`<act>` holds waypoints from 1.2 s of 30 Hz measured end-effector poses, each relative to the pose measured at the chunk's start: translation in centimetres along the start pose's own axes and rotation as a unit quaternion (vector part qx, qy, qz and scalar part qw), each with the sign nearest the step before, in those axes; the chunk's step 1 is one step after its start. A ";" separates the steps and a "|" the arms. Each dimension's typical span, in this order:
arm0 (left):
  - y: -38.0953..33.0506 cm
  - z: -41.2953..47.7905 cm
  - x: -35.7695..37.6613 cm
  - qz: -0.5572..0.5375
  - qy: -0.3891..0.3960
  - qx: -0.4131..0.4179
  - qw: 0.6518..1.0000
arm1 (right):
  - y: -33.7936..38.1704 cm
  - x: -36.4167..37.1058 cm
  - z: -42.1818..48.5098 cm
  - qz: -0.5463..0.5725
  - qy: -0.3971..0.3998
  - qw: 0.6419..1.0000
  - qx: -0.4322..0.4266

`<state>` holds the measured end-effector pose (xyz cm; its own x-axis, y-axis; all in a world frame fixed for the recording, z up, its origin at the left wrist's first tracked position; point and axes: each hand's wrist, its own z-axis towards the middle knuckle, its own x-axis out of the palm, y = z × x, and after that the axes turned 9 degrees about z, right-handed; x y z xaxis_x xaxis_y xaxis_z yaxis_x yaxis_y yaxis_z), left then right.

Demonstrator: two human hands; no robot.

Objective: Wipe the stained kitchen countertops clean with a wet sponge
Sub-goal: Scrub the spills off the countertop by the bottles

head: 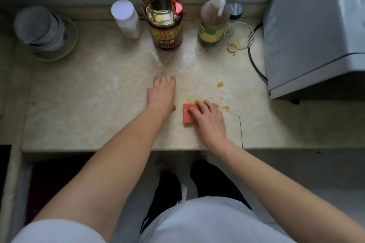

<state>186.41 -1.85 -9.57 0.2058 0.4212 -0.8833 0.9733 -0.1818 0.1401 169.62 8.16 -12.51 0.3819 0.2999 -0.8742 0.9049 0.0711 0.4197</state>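
Observation:
A pale marble countertop (94, 89) carries orange stains: one blob (220, 84) to the right of centre and a smear (225, 107) just beyond my right hand. A pink-red sponge (187, 116) lies flat on the counter, its right half covered by my right hand (209, 118), which presses down on it with fingers curled over its top. My left hand (162, 92) rests flat on the counter to the left of the sponge, fingers spread, holding nothing.
Along the back stand a white jar (125, 18), a large soy sauce bottle (163, 12), a brown bottle (214, 16) and a small glass bowl (239, 35). Stacked bowls (43, 31) sit far left. A grey appliance (316, 31) with a black cord (254, 65) fills the right.

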 end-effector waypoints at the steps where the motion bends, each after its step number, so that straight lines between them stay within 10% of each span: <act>1: 0.0 0.3 -0.1 -0.002 0.005 -0.011 1.000 | -0.2 -0.3 0.7 0.002 -0.001 1.000 -0.005; 36: -0.2 1.3 0.3 -0.077 0.041 -0.045 0.995 | -3.1 -4.6 8.9 0.000 -0.030 1.000 -0.003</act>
<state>186.14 -2.87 -10.46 0.0579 0.5103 -0.8581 0.9983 -0.0311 0.0488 166.77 -1.94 -11.97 0.3928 0.2423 -0.8871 0.9038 0.0763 0.4211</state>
